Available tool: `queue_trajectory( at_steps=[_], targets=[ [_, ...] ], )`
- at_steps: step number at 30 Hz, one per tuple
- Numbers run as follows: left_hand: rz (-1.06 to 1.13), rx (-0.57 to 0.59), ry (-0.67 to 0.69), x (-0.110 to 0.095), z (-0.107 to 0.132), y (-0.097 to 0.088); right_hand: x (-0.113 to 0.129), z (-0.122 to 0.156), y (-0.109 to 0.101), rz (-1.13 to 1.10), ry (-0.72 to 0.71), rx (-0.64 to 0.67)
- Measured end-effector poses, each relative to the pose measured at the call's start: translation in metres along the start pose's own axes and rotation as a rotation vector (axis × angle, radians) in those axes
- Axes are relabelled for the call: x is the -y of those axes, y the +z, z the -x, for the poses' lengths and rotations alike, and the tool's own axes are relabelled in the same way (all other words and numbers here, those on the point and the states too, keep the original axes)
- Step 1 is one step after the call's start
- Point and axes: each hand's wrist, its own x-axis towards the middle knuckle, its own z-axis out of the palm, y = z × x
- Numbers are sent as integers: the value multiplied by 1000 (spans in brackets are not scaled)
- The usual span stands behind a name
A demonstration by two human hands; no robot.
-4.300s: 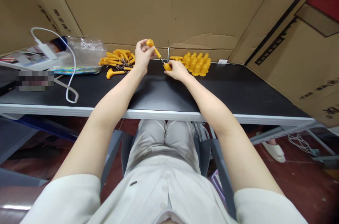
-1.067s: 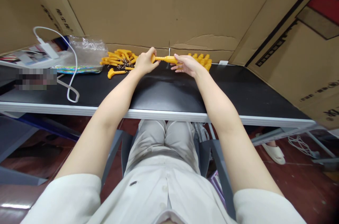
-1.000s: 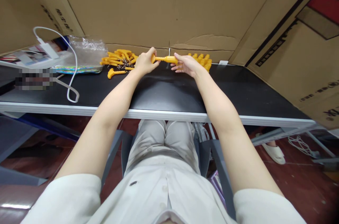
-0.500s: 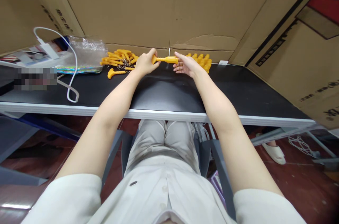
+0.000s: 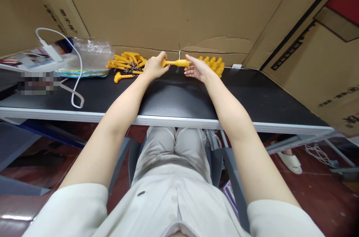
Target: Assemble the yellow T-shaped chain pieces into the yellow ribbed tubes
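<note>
From my feed: left hand (image 5: 153, 67) pinching yellow tool (image 5: 179, 62) near back edge of worktop (image 5: 179, 98); right hand (image 5: 198, 69) loosely spread at its end, contact unclear.

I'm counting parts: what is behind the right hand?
Behind the right hand, yellow pieces stand on the table, with cardboard beyond. The hand covers the group's left side, so the full count cannot be seen.
</note>
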Motion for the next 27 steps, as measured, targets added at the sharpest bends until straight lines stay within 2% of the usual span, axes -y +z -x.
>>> queue_trajectory(
  at_steps=[13, 27],
  targets=[
    [-21, -18, 33, 6, -4, 6, 6, 13, 13, -54, 46, -95],
    [-78, -34, 3, -7, 1, 1, 4, 9, 14, -141, 42, -126]
  ],
)
